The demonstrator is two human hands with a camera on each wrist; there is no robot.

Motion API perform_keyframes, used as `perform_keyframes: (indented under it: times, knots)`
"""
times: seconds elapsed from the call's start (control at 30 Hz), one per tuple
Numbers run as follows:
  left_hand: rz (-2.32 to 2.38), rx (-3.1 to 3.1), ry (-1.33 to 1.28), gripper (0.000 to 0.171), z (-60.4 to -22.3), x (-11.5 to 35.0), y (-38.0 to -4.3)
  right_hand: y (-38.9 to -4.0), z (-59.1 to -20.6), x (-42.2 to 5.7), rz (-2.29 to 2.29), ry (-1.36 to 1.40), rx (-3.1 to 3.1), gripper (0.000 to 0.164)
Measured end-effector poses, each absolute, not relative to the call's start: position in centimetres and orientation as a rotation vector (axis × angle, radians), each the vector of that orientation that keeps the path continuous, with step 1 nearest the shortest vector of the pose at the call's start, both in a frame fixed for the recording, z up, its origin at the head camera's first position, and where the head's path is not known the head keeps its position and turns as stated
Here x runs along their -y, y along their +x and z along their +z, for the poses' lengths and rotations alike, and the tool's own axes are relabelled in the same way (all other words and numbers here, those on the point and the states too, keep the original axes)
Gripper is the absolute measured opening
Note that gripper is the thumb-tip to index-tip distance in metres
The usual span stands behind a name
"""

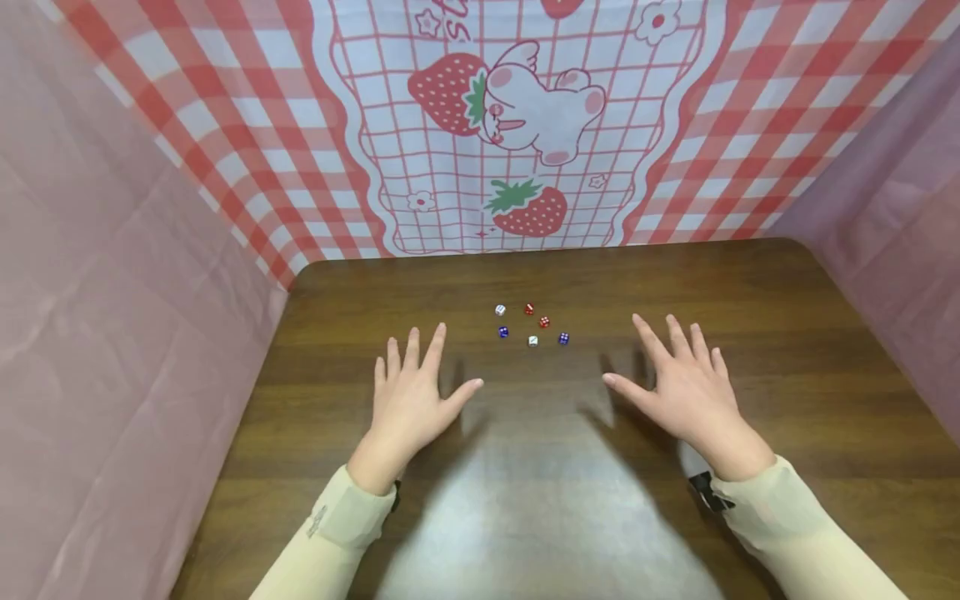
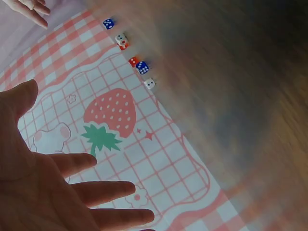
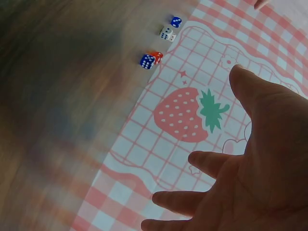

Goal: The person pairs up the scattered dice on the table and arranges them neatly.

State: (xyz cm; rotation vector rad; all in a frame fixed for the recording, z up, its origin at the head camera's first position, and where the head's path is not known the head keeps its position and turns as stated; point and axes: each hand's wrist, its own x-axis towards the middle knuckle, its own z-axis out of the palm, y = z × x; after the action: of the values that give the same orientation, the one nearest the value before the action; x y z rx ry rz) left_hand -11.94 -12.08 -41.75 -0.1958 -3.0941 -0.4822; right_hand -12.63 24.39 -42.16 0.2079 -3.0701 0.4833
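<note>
A red-and-white gingham cloth (image 1: pixel 517 125) with strawberries and a cartoon animal hangs behind the brown wooden table (image 1: pixel 517 467), and plain pinkish drapes (image 1: pixel 127 317) close in both sides. Six small dice sit in a loose cluster on the wood, toward the table's far edge and between my hands. At the back are a white die (image 1: pixel 500 310) and, to its right, a red die (image 1: pixel 529 309); the other red die (image 1: pixel 544 322) sits just in front of that one. Nearer me, from left to right, are a blue die (image 1: pixel 503 332), the other white die (image 1: pixel 533 341) and the other blue die (image 1: pixel 564 338).

My left hand (image 1: pixel 408 404) is held over the table left of the cluster, its fingers and thumb spread apart, nearest the left blue die. My right hand (image 1: pixel 690 396) mirrors it on the right, fingers and thumb likewise apart, nearest the right blue die. Pale sleeves (image 1: pixel 322 533) cover my forearms, and shadows fall across the wood.
</note>
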Motion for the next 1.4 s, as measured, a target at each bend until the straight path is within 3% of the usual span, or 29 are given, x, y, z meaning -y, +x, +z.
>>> perform_keyframes:
  times: [0.87,1.4]
  knots:
    - [-0.790,3.061,-0.348,0.089,-41.6,9.2,-14.4,-14.6,-42.3,-21.4,0.639,0.335,3.081,0.097]
    - [-1.091,3.069,-0.442,0.080,-41.8,8.1,-16.8,-15.8,-42.7,-19.7,0.810,0.418,2.974,0.084]
